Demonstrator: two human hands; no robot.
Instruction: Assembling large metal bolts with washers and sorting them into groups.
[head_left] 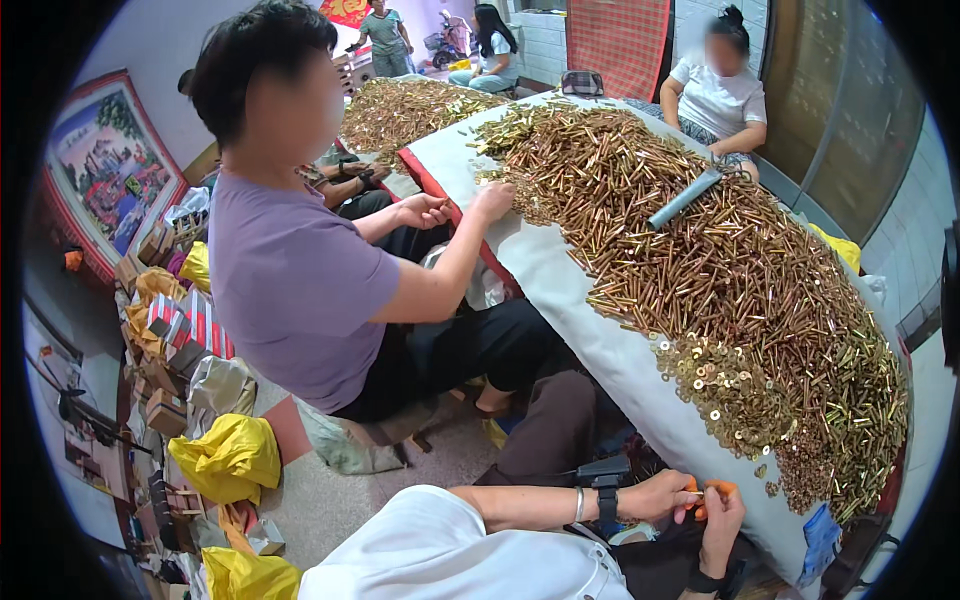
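Low in the view, by the near edge of the cloth-covered table (560, 285), my hands meet fingertip to fingertip. My left hand (652, 495) is closed in a pinch, and my right hand (722, 525) pinches from the other side. Orange covers sit on some fingertips. A small slim piece seems to be between them, too small to name. Beside my hands on the table lie brass-coloured flat washers (715, 385) and a heap of small nut-like rings (805, 465). Behind these spreads a large pile of slim brass-coloured metal rods (660, 230).
A grey metal scoop (685, 198) rests on the pile. A blue packet (822, 540) lies at the table's near corner. To my left sits a person in a purple shirt (290, 280), reaching to the pile. Yellow bags (228, 455) and boxes (190, 330) crowd the left.
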